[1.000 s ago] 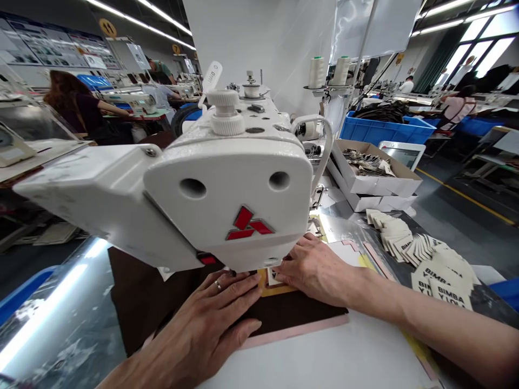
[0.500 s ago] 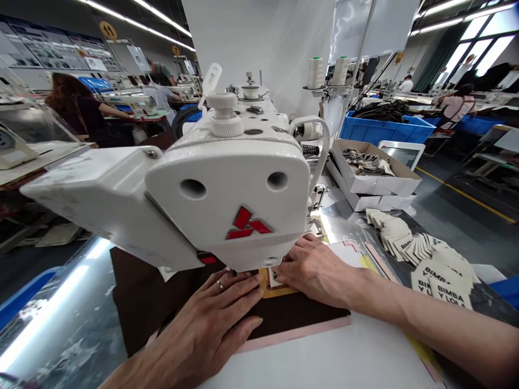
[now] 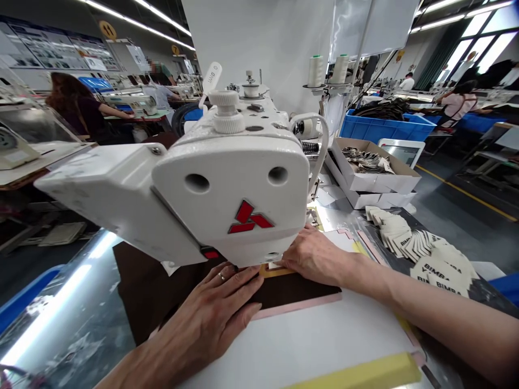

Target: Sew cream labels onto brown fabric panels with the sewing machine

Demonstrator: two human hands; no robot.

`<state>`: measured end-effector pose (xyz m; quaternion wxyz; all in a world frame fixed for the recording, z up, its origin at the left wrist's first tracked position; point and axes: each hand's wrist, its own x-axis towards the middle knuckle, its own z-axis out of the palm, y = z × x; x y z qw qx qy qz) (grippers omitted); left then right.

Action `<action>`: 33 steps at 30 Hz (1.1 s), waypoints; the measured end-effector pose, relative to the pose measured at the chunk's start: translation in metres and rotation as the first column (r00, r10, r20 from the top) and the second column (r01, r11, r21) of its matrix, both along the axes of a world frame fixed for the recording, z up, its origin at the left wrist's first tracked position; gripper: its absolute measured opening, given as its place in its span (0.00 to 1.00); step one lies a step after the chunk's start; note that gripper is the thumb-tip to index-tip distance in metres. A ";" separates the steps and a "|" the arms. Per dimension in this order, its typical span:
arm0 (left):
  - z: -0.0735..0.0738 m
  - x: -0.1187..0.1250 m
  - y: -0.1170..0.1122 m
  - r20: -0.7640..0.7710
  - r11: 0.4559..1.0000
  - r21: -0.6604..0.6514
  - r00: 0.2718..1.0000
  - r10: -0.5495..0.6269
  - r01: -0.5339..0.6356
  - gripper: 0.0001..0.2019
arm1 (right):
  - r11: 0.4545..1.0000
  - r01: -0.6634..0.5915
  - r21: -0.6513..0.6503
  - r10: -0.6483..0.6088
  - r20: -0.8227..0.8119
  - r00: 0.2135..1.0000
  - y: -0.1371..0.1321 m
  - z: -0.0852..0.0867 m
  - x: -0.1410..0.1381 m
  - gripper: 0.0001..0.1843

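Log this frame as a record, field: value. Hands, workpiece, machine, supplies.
left hand: left hand flat over dark brown material, ring on one finger
right hand: right hand, fingers bent at pale patch; grip partly hidden
workpiece: brown material, yellow border beside the patch, pink strip along near edge
machine: white sewing machine head above the work; needle hidden
supplies: fanned cream labels at right; thread spools behind

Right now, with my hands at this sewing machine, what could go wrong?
The sewing machine's head hides the needle area, so the right hand might stray too close. The brown fabric could shift or crease under the left hand. The fanned labels might slide if the right forearm brushes them.
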<state>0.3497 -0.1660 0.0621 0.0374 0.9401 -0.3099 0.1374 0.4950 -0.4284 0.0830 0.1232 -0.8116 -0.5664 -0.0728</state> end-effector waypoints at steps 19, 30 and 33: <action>0.003 -0.002 -0.001 0.025 0.995 -0.103 1.000 0.007 -0.004 0.15 | 1.000 -0.025 0.010 0.025 0.016 1.000 0.002 0.001 0.008 0.15; 0.009 -0.006 -0.003 0.100 0.998 -0.055 0.995 0.008 -0.003 0.14 | 0.998 -0.021 0.066 0.020 0.015 1.000 -0.029 0.006 -0.008 0.14; 0.018 -0.015 -0.002 0.103 0.995 -0.094 0.994 0.048 -0.039 0.11 | 0.996 -0.015 0.092 0.017 -0.021 1.000 -0.044 0.006 -0.019 0.12</action>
